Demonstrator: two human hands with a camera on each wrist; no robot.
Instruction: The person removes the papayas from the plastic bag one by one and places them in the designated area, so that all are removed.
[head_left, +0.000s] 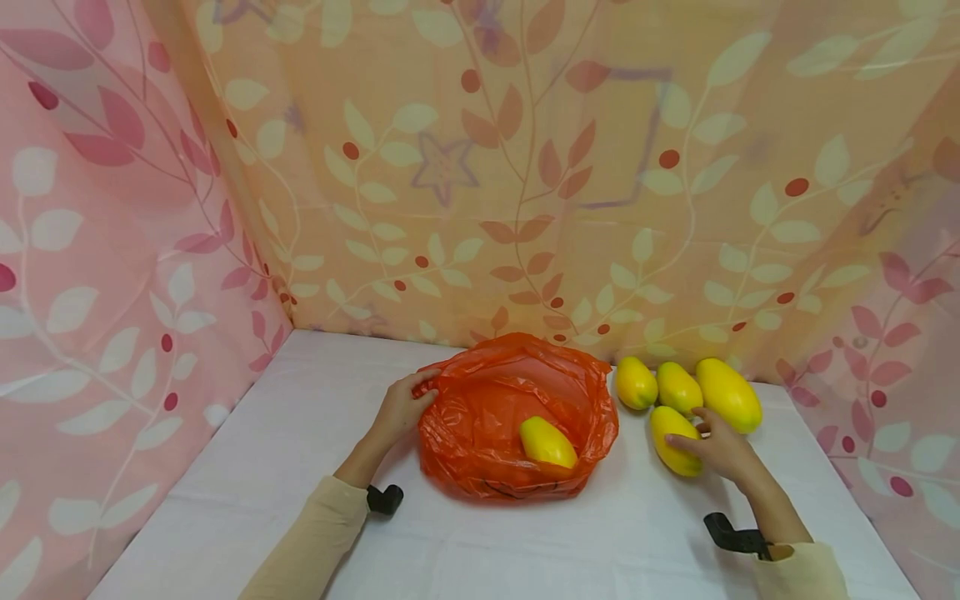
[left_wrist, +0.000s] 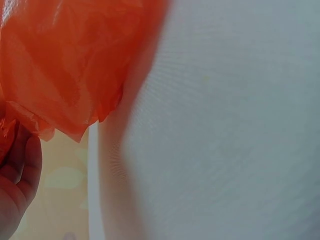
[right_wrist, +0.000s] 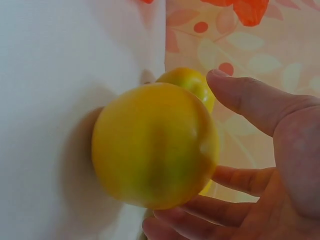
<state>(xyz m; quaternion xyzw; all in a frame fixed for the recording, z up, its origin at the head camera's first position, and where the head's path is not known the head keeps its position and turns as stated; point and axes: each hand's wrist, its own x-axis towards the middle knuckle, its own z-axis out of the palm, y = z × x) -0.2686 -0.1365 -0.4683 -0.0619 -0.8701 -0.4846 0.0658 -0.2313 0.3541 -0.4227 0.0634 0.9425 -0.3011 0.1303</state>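
Note:
A red plastic bag (head_left: 465, 425) lies with its mouth spread, one yellow oval fruit (head_left: 547, 443) inside it. My left hand (head_left: 403, 407) pinches the bag's left rim; the left wrist view shows curled fingers (left_wrist: 33, 167) against the crumpled red plastic, partly out of frame. To the right of the bag, my right hand (head_left: 722, 448) is around the nearest yellow fruit (head_left: 670, 446), its thumb above and its fingers along the far side. From the right wrist, that fruit (right_wrist: 152, 147) sits between spread thumb and fingers, with a gap showing at the thumb.
Behind the nearest fruit lie three more, a left one (head_left: 636, 383), a middle one (head_left: 678, 387) and a large one (head_left: 729, 396). All stand on a white-covered table (head_left: 480, 550). Leaf-patterned curtains (head_left: 525, 167) enclose the back and sides. Each wrist carries a black mount (head_left: 386, 500).

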